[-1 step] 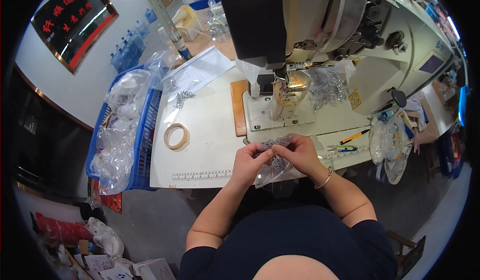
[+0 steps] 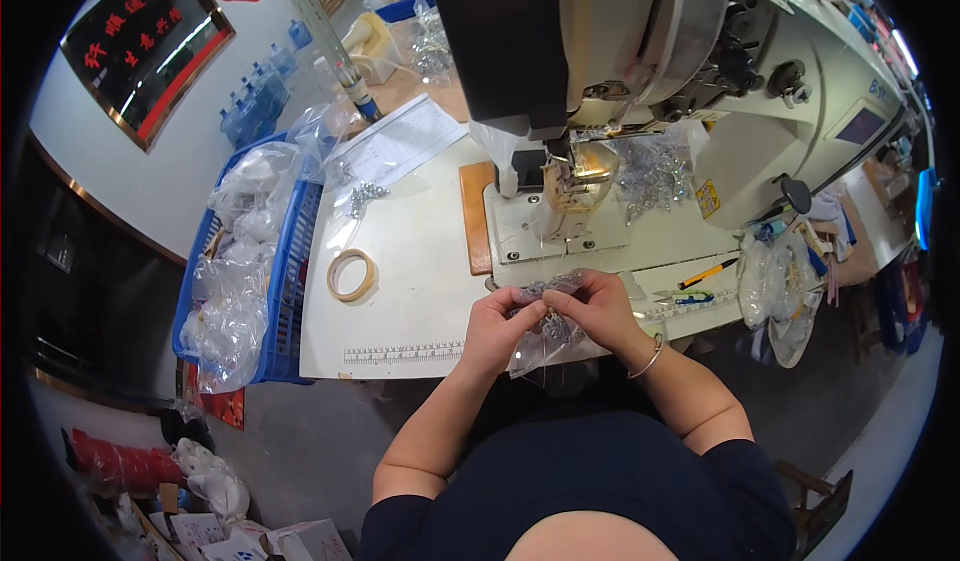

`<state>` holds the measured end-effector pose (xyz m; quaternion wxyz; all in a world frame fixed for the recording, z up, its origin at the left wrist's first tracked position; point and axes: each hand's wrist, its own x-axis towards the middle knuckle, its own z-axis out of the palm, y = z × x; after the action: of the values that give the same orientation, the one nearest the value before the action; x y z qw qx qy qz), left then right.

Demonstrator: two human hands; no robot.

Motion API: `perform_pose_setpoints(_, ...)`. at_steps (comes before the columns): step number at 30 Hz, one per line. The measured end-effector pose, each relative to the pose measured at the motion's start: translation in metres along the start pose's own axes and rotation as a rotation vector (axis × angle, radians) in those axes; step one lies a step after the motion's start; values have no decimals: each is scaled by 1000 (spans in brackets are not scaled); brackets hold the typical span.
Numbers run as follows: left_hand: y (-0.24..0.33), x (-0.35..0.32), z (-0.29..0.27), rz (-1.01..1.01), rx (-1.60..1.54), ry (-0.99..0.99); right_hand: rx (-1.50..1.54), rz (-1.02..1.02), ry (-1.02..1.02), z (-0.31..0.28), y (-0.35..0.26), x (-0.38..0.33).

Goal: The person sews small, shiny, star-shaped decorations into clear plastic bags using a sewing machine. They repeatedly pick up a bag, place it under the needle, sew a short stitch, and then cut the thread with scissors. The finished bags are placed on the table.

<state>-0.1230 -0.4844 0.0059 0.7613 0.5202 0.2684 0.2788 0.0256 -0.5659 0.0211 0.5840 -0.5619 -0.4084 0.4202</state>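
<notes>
At the front edge of the white sewing table, a clear plastic bag (image 2: 555,333) of small silvery pieces is pinched between both hands. My left hand (image 2: 497,323) grips its left side, thumb and fingers pressed together. From the other side my right hand (image 2: 603,306) is closed on it, its thumb close to the left thumb. The bag's lower part hangs over the table edge; the fingers hide much of its upper part. Just beyond the hands stands the sewing machine (image 2: 590,186), with another clear bag of silvery pieces (image 2: 655,176) beside its needle area.
To the left are a tape roll (image 2: 352,275), loose silvery pieces (image 2: 367,197), a paper sheet (image 2: 408,136) and a blue basket (image 2: 290,301) of plastic bags. An orange pen (image 2: 708,273) and thread snips (image 2: 688,299) lie right of my hands. Plastic bags (image 2: 780,286) hang at the right edge.
</notes>
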Motion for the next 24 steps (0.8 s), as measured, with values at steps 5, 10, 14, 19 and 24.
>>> perform_pose_setpoints(5,-1,-2,0,-1,-108,-2,104,-67,-24,2,10,1)
perform_pose_setpoints(10,-3,-5,0,23,-120,-2,282,-40,-29,3,13,6)
perform_pose_setpoints(14,0,-6,6,41,-176,36,502,114,-86,2,11,7)
perform_pose_setpoints(19,-5,-4,4,120,-165,123,233,184,-110,-7,-8,5)
perform_pose_setpoints(24,-3,-6,3,170,-141,161,-14,191,-370,-16,-15,-1)
